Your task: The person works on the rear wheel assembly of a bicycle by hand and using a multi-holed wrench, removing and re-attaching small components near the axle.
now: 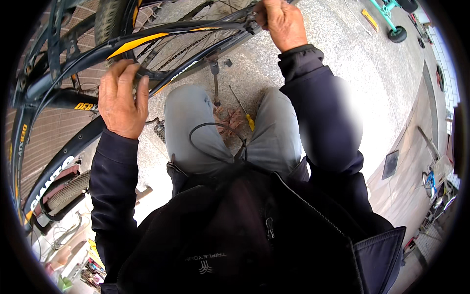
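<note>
A black-and-orange bicycle (128, 45) spans the space before the person, the left hand (121, 103) curled against its frame and the right hand (285, 25) bent round the frame's end; the hands are well apart, and I cannot tell how firmly either grips. Nearer the person than the bicycle, a yellow-handled screwdriver (250, 122) lies on the floor (342, 39).

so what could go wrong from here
Fingers might get pinched: the left grip is against the bike, close to the tyre, should the wheel turn.
The screwdriver lies loose between the knees, so it could get kicked or knelt on.
The black loop in front of the lap might snag if the person leans in.
</note>
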Motion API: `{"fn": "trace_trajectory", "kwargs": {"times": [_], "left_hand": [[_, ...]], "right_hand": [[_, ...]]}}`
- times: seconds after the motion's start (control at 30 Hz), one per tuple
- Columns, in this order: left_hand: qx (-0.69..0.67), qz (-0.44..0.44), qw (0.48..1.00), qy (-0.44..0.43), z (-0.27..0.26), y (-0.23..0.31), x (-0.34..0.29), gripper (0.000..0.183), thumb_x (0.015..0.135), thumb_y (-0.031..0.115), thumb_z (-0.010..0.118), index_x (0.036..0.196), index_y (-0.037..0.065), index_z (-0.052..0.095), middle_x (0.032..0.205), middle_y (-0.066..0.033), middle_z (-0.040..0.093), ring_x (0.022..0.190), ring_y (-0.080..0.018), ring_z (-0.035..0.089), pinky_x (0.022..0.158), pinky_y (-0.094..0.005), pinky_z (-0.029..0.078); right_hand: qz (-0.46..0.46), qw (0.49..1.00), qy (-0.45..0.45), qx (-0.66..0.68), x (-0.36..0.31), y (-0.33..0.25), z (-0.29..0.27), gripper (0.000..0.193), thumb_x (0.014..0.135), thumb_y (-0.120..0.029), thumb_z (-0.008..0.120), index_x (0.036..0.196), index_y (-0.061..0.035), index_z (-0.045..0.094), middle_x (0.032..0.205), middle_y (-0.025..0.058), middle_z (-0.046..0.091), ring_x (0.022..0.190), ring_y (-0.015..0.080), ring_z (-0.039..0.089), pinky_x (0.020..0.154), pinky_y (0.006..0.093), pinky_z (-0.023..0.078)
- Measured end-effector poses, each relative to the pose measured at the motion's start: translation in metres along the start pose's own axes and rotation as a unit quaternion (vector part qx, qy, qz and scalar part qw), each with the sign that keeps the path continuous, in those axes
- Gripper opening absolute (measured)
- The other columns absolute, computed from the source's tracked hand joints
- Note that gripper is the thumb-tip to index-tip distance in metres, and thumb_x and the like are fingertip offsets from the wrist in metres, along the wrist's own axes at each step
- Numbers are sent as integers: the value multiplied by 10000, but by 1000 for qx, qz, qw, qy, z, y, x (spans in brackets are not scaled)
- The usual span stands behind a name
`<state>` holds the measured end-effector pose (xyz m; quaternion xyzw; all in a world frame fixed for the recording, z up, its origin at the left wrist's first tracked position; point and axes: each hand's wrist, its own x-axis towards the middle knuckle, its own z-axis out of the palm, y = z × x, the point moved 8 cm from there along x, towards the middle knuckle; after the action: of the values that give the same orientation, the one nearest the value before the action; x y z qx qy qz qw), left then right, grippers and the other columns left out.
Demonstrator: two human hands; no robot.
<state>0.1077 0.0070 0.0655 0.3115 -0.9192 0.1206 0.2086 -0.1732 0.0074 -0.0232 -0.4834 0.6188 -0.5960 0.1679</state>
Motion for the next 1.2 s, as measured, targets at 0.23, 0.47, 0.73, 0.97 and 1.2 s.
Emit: {"fn": "trace_trajectory", "kwargs": {"times": [0.23,0.47,0.73,0.97,1.2], "left_hand": [[145,49,985,-79,28,5,17,274,845,226,607,1079,85,594,1027,-67,603,918,-242,563,749,-357,399],[48,109,992,-49,27,59,38,281,819,54,621,1094,14,577,1085,-149,574,965,-302,576,806,-364,467],[278,214,934,-61,45,72,89,247,874,352,557,887,109,597,785,-25,582,693,-212,589,581,-325,463],[285,177,930,-146,64,68,102,308,877,381,540,759,99,496,707,-84,553,613,-270,593,506,-371,461],[316,134,914,-215,67,62,98,304,915,389,467,788,113,463,657,-122,578,551,-338,585,456,-433,441]], "right_hand": [[-84,992,-45,-83,10,-12,-13,540,926,-447,368,780,5,623,675,247,576,682,410,586,629,479,422],[38,977,-203,-57,15,2,-11,742,892,-574,336,802,101,630,787,326,587,839,443,590,782,468,428],[9,974,-179,-141,28,19,13,705,848,-653,394,894,-5,669,706,191,601,684,305,610,683,436,479],[267,955,99,87,-54,150,-163,389,864,-370,560,855,11,633,711,113,634,586,159,593,525,295,488],[526,791,-53,-308,-347,301,-173,537,765,-436,643,1032,27,592,1006,240,612,980,356,574,851,407,453]]}}
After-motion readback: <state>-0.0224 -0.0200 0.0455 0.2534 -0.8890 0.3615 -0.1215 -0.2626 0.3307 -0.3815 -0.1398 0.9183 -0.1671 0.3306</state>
